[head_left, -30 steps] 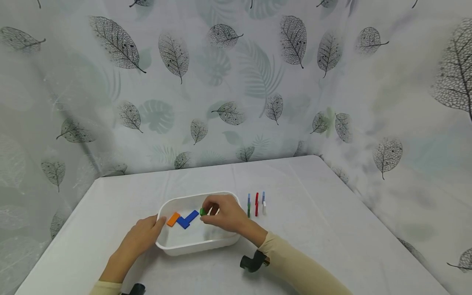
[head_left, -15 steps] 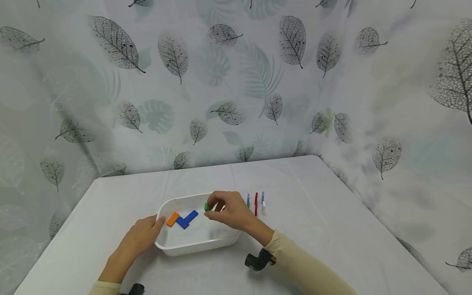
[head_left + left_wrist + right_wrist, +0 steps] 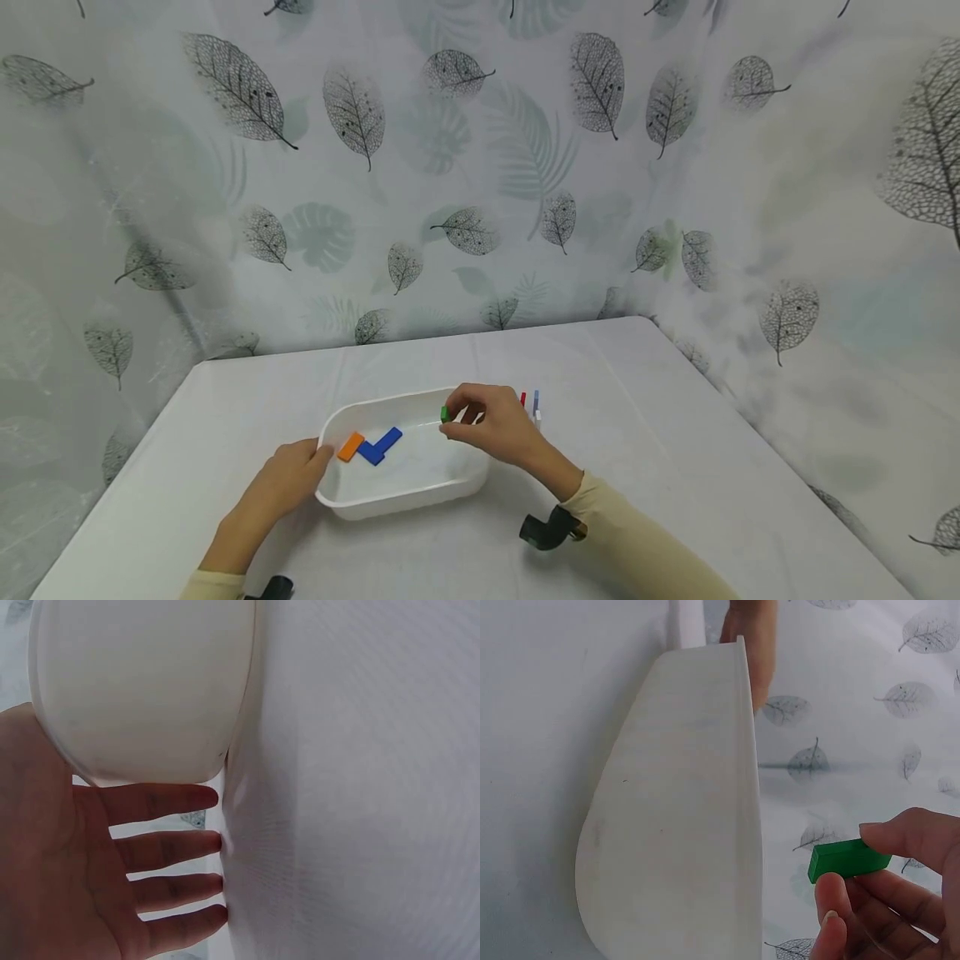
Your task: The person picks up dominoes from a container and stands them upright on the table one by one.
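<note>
green block [image 3: 445,413] shows as a speck above the white tub [image 3: 405,498] in the head view; the right wrist view shows it as a small flat-faced brick [image 3: 847,859], pinched by the right hand [image 3: 491,427]. left hand [image 3: 281,483] rests open-fingered against the tub's outer wall.

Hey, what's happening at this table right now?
A person is working at a white tub on a table. The right hand pinches a small green block above the tub's right end. The left hand rests with straight fingers against the tub's left side. An orange block and a blue block lie inside the tub. Just past the right hand, thin red, blue and white pieces show on the table, partly hidden by it.
</note>
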### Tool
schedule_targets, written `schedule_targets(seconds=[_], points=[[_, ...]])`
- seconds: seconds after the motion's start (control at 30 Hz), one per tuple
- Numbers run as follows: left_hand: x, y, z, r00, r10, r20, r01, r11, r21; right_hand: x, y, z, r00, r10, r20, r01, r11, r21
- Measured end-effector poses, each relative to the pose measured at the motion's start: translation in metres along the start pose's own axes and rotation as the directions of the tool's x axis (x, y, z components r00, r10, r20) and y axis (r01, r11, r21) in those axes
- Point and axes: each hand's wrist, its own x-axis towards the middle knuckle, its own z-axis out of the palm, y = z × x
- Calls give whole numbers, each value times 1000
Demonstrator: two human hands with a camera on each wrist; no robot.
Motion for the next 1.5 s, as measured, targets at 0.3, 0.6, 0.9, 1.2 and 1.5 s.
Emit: schedule_targets(seconds=[0.3, 0.6, 0.9, 1.2, 1.5], points=[[-2, 0, -3, 1000, -17, 19, 17, 999, -35, -8, 5, -16, 999, 24, -28, -24, 1000, 13], [-3, -3, -5, 1000, 3, 21, -2, 999, -35, -18, 11, -26, 994, 93, -50, -92, 996, 8], [-2, -4, -7, 999, 20, 26, -20, 999, -33, -27, 19, -31, 992, 106, -68, -106, 994, 6], [1, -6, -6, 999, 31, 27, -30, 999, -28, -37, 26, -37, 992, 96, -78, -99, 995, -31], [-1, -5, -10, 999, 13, 32, -12, 1000, -28, -44, 35, -38, 990, 116, -79, -120, 992, -47]])
